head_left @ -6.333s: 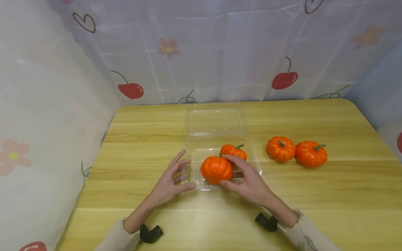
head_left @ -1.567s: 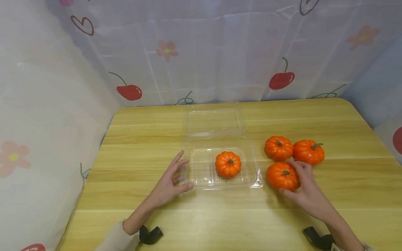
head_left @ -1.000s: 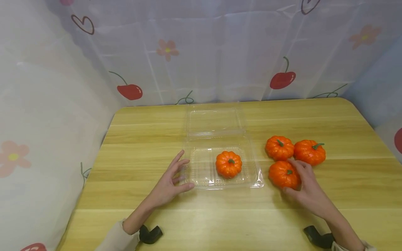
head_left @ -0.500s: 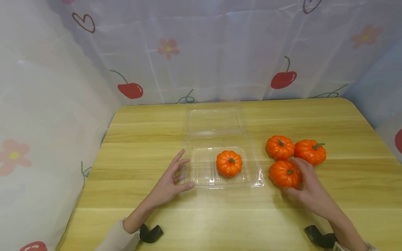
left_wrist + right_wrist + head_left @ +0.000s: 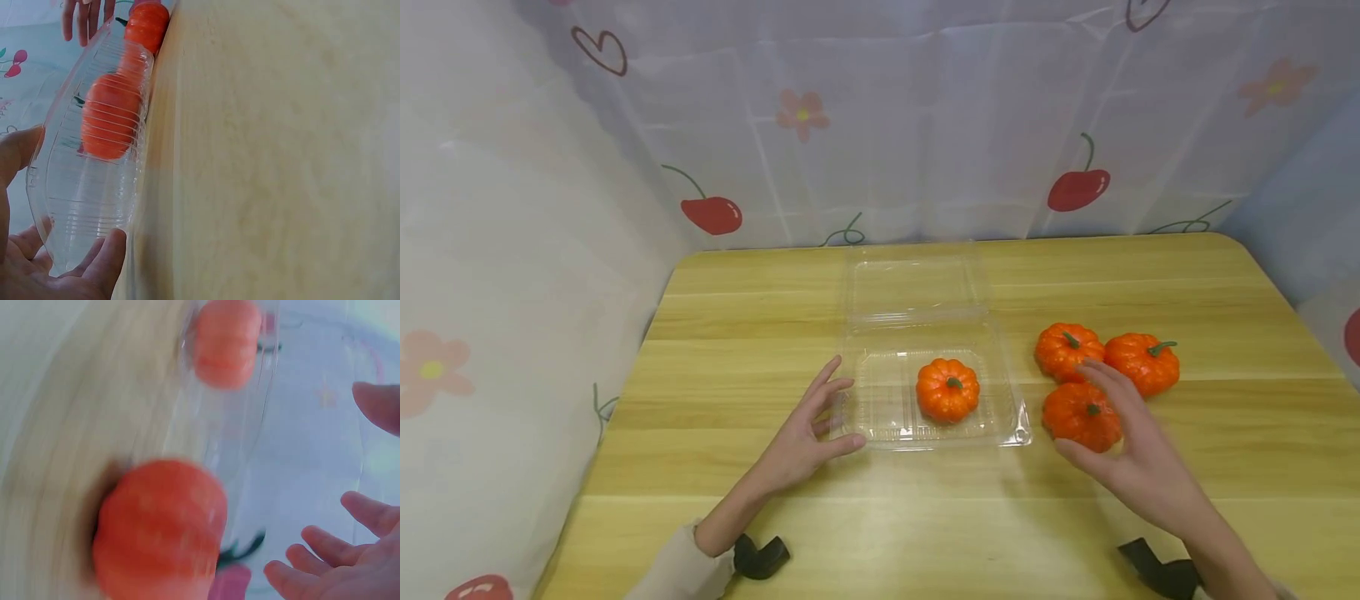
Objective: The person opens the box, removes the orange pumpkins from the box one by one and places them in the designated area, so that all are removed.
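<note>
A clear plastic clamshell box [image 5: 880,333] lies with its lid folded back on the table. One small orange pumpkin [image 5: 947,390] with a green stem sits in its base. My left hand [image 5: 801,437] rests at the box's left side, thumb and fingers spread; in the left wrist view its fingertips [image 5: 107,259] are against the clear wall. To the right, my right hand [image 5: 1142,458] hovers just over the near pumpkin [image 5: 1078,417], fingers apart and holding nothing. In the right wrist view, a gap shows between that hand [image 5: 350,550] and the pumpkin [image 5: 159,531].
Two more pumpkins, one on the left [image 5: 1067,352] and one on the right [image 5: 1144,364], sit behind the near one, close together. The wooden table [image 5: 737,317] ends at a printed curtain [image 5: 917,150] at the back. A black strap piece [image 5: 762,557] is on the left wrist.
Earlier my right hand held a pumpkin above the box. It set that pumpkin down beside the other two, then let go and lifted slightly. The left hand stayed in place.
</note>
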Action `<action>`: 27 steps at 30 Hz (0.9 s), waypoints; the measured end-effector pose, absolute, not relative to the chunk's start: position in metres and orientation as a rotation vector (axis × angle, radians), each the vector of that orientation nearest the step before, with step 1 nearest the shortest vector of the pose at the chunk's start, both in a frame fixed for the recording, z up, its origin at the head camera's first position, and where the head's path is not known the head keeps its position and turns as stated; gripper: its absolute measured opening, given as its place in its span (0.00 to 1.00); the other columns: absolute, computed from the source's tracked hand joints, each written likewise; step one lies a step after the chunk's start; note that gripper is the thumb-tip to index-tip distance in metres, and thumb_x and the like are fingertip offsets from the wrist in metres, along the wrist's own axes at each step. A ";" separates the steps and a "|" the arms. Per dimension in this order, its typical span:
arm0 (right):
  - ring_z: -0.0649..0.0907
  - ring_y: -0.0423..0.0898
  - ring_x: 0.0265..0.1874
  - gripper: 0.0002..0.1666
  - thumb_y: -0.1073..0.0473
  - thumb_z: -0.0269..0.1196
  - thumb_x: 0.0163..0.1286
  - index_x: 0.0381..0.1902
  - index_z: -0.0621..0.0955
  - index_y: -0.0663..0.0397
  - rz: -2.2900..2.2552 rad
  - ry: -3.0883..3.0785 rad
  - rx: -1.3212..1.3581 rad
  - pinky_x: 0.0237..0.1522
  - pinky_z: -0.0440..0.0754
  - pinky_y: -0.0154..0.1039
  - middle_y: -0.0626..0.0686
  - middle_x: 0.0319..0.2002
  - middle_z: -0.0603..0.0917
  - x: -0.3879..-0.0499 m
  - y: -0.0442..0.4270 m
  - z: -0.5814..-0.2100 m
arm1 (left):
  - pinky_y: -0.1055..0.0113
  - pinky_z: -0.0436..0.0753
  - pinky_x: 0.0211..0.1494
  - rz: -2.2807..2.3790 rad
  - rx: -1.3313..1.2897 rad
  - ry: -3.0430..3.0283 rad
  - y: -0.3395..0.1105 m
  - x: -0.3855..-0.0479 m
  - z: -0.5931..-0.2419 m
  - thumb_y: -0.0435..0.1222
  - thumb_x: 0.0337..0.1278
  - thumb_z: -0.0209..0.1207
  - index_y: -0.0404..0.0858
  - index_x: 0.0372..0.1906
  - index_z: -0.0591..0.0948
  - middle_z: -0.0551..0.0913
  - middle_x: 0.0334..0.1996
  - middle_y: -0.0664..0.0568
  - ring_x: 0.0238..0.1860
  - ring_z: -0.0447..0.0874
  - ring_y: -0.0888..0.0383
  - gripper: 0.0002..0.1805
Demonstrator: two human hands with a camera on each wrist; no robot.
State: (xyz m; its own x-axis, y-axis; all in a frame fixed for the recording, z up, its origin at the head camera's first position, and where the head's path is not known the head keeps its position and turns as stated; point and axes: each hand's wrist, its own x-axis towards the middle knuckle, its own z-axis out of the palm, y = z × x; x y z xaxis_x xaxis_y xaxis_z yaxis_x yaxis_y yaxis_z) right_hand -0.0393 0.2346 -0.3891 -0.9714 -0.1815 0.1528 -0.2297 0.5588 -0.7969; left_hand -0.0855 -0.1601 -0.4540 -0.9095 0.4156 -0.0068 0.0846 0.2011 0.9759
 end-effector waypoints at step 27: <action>0.62 0.64 0.69 0.47 0.54 0.74 0.60 0.71 0.64 0.62 1.499 -2.877 0.601 0.66 0.60 0.66 0.65 0.72 0.58 -0.103 0.140 -0.407 | 0.42 0.67 0.67 1.758 0.474 2.209 -0.160 -0.086 -0.453 0.37 0.55 0.71 0.35 0.72 0.65 0.41 0.79 0.63 0.73 0.51 0.37 0.41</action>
State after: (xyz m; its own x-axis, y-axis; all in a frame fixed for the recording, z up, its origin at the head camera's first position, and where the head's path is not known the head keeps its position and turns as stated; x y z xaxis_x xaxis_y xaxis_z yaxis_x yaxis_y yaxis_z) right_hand -0.1032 0.1396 -0.4071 -0.9217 -0.3870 0.0271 -0.2439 0.5239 -0.8161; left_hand -0.0860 -0.1596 -0.4531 -0.9077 0.4195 -0.0132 0.0814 0.2067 0.9750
